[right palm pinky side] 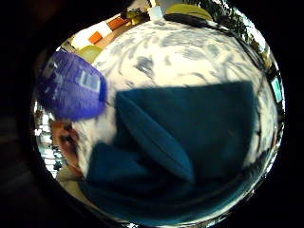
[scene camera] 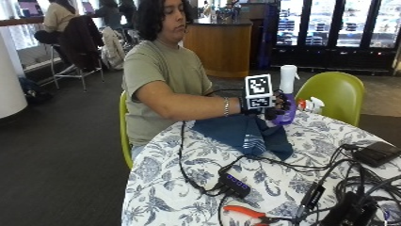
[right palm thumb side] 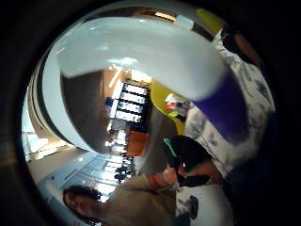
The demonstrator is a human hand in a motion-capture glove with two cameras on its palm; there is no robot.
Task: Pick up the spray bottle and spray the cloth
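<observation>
Right of frame centre in the outside view, the gloved right hand [scene camera: 276, 106] is curled around the purple base of the spray bottle [scene camera: 287, 89], held upright above the surface [scene camera: 188, 165]; the white upper body of the bottle rises above the fingers; the dark blue cloth [scene camera: 247, 134] lies crumpled on the floral-patterned surface directly below the hand; orange-handled pliers [scene camera: 247, 213] lie at lower centre; a green chair [scene camera: 335, 94] stands at right.

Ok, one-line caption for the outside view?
Gloved right hand grips the spray bottle upright beside the blue cloth on the patterned table.
</observation>
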